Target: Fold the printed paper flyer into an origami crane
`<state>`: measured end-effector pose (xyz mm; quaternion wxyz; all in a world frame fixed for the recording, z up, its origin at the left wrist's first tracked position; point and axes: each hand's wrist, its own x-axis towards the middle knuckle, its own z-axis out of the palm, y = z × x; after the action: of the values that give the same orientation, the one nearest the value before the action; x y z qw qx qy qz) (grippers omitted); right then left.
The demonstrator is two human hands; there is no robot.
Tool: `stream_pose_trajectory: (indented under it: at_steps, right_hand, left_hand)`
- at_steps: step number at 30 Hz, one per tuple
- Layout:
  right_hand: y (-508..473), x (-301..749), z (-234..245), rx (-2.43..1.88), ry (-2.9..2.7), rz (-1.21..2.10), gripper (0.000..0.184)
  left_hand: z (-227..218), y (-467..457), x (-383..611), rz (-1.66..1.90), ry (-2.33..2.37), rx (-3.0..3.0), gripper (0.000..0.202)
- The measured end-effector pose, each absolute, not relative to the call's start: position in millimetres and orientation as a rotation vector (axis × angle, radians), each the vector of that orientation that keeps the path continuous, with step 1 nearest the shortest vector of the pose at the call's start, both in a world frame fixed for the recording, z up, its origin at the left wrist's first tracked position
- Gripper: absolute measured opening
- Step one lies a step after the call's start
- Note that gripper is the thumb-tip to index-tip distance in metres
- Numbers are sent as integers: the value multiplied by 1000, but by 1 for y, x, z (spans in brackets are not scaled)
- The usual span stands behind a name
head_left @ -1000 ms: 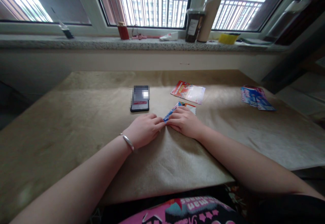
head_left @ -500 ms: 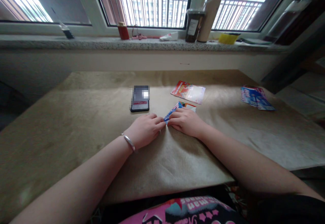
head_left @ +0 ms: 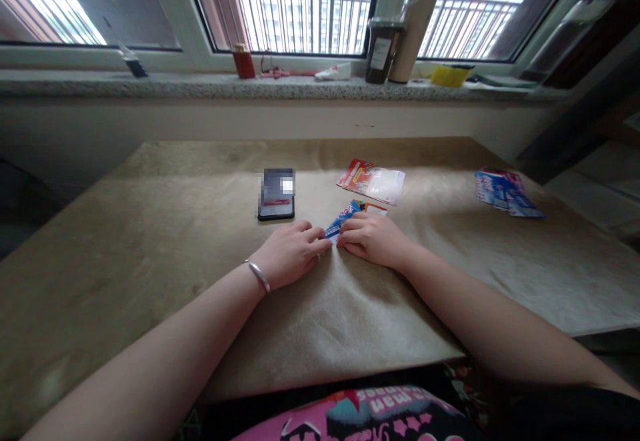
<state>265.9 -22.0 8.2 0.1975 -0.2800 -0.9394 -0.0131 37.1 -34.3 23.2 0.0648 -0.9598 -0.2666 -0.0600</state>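
Note:
A small blue, white and orange printed paper [head_left: 344, 220] lies on the table between my hands, its near corner pointing toward me. My left hand [head_left: 293, 251] has its fingers curled together, with the fingertips at the paper's near left corner. The fingers of my right hand [head_left: 373, 238] are bent and pressed together on the paper's right part, covering much of it. Beyond them rests a red and white printed leaflet or stack [head_left: 373, 181]. Left of the paper, a dark phone [head_left: 277, 209] lies flat, its screen partly blurred.
The beige cloth-covered table [head_left: 175, 228] is rucked near my hands. Several blue and pink printed sheets [head_left: 507, 193] lie at its right. On the windowsill [head_left: 200, 89] stand a red bottle [head_left: 243, 62], a dark lidded container [head_left: 382, 51], a cardboard tube [head_left: 413, 28] and a yellow item [head_left: 450, 76].
Both hands have shifted slightly to the right along the paper's near edge. The right fingertips have drawn back a little, so more of the blue print shows.

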Motion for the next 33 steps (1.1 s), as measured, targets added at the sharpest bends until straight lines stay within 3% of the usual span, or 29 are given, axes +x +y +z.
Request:
stream_pose_trajectory:
  at_steps: [33]
  right_hand:
    - [-20,276,1,-805,-2582,56,15]
  left_hand:
    - [29,-22,17,-252,-844,-3143,22]
